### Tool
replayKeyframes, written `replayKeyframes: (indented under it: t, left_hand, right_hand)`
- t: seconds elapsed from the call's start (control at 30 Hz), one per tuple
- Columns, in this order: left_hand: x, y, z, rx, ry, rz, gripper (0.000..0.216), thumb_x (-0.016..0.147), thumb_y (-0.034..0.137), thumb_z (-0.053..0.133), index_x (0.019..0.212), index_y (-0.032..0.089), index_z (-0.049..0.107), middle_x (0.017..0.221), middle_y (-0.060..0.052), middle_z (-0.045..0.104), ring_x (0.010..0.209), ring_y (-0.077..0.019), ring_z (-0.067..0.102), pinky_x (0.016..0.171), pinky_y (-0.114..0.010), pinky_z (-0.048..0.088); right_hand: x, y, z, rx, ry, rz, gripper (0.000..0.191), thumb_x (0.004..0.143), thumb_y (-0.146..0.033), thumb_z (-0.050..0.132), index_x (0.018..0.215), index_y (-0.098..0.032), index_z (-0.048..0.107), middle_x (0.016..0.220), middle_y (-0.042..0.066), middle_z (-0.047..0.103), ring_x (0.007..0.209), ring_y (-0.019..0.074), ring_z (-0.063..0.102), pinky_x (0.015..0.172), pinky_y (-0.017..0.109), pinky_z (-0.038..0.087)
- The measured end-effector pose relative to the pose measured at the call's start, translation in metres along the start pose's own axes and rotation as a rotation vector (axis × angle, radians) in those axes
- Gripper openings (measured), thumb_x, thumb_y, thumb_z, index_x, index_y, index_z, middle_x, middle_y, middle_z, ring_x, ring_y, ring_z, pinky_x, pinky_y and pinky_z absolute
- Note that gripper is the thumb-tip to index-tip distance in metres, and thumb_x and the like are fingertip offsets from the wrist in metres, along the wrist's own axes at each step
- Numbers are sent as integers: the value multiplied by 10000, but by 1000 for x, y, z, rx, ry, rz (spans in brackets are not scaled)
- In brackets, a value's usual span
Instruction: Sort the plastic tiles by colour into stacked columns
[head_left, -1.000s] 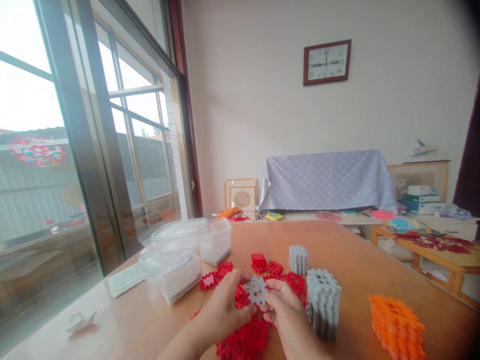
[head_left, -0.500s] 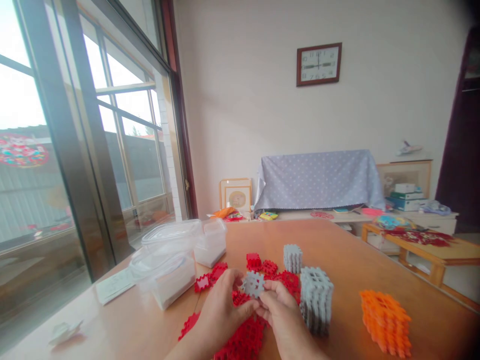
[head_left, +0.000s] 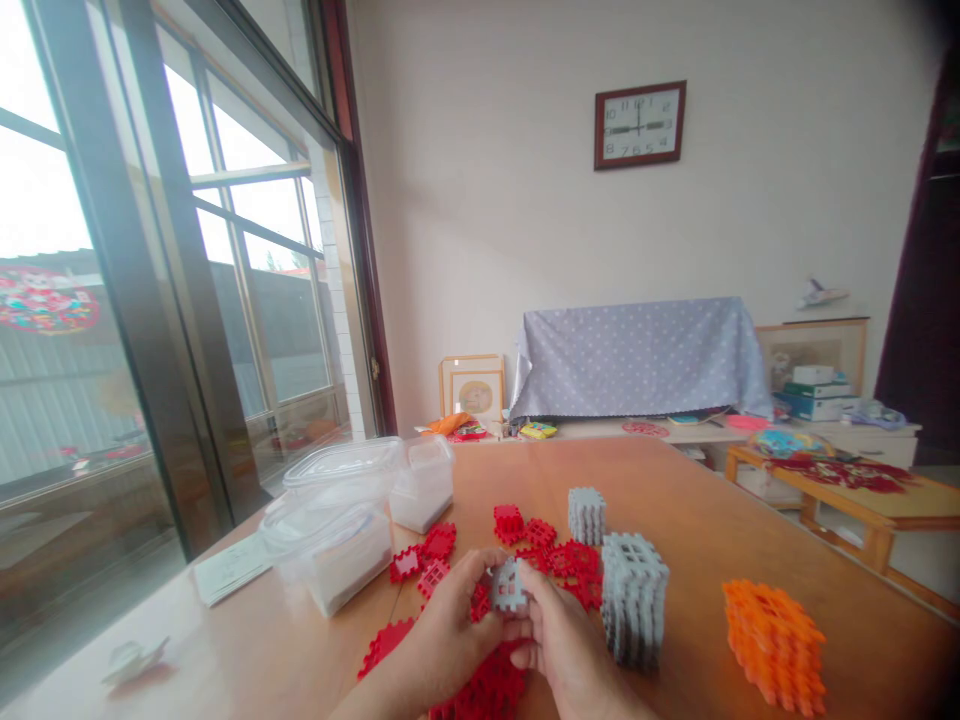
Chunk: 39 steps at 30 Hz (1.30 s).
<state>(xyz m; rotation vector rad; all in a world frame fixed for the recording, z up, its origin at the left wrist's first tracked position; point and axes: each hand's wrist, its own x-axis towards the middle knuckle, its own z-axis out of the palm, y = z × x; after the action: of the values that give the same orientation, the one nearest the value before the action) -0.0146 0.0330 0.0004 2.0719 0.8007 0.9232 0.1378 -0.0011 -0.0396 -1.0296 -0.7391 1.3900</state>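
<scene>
A grey notched square building tile [head_left: 510, 586] with window-like holes is held up between my two hands. My left hand [head_left: 454, 630] grips its left edge, fingers curled behind and thumb in front. On the other edge, my right hand [head_left: 559, 625] pinches it with thumb and fingers. Loose red tiles [head_left: 480, 690] of the same notched kind lie beneath and around both hands, partly hidden by them. Close to my right hand stands a tall stack of grey tiles [head_left: 634, 600], with a smaller grey stack [head_left: 586, 515] behind it.
An orange tile stack [head_left: 774, 645] stands at the table's right. Clear plastic boxes [head_left: 349, 560] sit at the left, beside a pale paper sheet [head_left: 234, 570] and a crumpled scrap [head_left: 135, 660]. A low wooden bench [head_left: 862, 490] stands beyond the right edge.
The grey tile has been turned and drawn slightly lower, and my hands have come closer together around it. The stacks and boxes stay in place.
</scene>
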Motion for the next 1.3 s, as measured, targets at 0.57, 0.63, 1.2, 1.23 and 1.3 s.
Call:
replayKeyframes:
  t: [0.57, 0.63, 1.2, 1.23, 1.3]
  left_hand:
    - [0, -5, 10, 382, 229, 43, 300, 798, 202, 703, 1068, 235, 576, 1065, -54, 632, 997, -240, 593, 875, -392, 481]
    - [0, -4, 11, 367, 234, 55, 282, 818, 192, 676, 1080, 239, 581, 1072, -57, 638, 1008, -240, 597, 883, -391, 483]
    - [62, 71, 7, 207, -15, 150, 491, 793, 191, 714, 1263, 274, 599, 1262, -69, 614, 1210, -251, 550, 1071, -406, 435]
    - [69, 77, 11, 193, -58, 143, 512, 778, 182, 723, 1266, 274, 599, 1256, -67, 617, 1206, -249, 553, 1069, -404, 437]
    - [81, 87, 20, 181, -124, 128, 537, 751, 176, 743, 1262, 268, 606, 1243, -68, 624, 1204, -253, 556, 1061, -406, 442]
  right_hand:
    - [3, 0, -1, 72, 60, -22, 464, 725, -578, 832, 976, -199, 741, 743, -4, 686, 666, 120, 594, 559, 198, 379]
    - [2, -2, 0, 90, 60, -19, 483, 726, -604, 819, 959, -188, 739, 753, 9, 701, 673, 129, 609, 556, 202, 386]
    - [20, 8, -7, 158, 229, -52, 505, 850, -658, 577, 638, -201, 550, 510, -8, 560, 390, 70, 391, 383, 193, 237]
    - [20, 8, -7, 149, 234, -42, 495, 859, -624, 565, 600, -204, 525, 496, -4, 550, 387, 70, 385, 381, 192, 237]
    - [20, 6, -6, 136, 239, -5, 464, 858, -570, 555, 569, -209, 505, 482, 4, 547, 380, 74, 387, 377, 194, 239]
